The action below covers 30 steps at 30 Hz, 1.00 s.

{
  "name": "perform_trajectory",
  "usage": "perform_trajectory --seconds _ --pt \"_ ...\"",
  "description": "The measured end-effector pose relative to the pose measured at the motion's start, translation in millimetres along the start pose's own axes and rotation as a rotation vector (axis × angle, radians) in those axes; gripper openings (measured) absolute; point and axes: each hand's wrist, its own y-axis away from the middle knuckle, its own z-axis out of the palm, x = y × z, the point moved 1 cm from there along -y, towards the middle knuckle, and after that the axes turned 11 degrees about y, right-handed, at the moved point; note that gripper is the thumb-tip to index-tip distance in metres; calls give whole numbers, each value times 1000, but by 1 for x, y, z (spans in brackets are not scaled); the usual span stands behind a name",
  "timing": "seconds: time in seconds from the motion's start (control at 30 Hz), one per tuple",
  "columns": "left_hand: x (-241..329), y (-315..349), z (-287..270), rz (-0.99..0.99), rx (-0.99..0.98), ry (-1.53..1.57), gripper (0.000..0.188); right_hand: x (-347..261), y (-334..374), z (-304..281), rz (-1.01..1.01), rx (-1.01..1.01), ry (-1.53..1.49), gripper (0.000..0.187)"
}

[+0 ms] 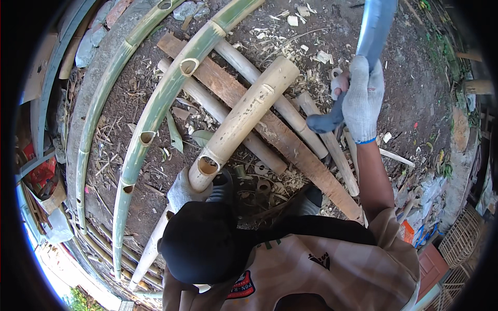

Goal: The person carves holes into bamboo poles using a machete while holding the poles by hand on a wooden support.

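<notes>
White knit covers both hands of the person bent forward here in a black cap (199,243). The right arm reaches out ahead, forearm nearly straight from the sleeve, and the gloved right hand (364,98) has its fingers curled round the dark handle (326,122) of a machete (377,31). The blade points away from the body, well apart from the bamboo.

The gloved left hand (182,193) is held low and close in, just beside the cap, clasping a pale bamboo pole (241,116) below an oval hole; some of its fingers I can't see. That pole slants forward above a rough brown plank (295,145) and thinner sticks (298,119). To the left curve two greener bamboo lengths, the nearer one (155,116) notched with several holes. Pale chips (293,20) litter the dirt.
</notes>
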Motion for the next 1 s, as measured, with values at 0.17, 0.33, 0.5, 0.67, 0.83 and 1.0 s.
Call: perform_trajectory --seconds 0.17,0.33,0.5,0.67,0.83,1.0 --pt "2 1 -1 -45 -46 -55 75 73 56 5 131 -770 793 42" --pt "3 0 -3 -68 -92 -27 85 66 42 0 146 -894 684 40" --pt "-4 3 14 39 90 -92 69 35 77 13 788 -911 12 34" --pt "0 -5 2 -72 -61 -78 87 58 100 46 -345 -564 544 31" --pt "2 -1 -5 37 -67 -17 85 45 101 14 -243 -477 890 29" --pt "1 -1 -4 53 -53 -23 84 60 110 8 -129 -482 1071 35"
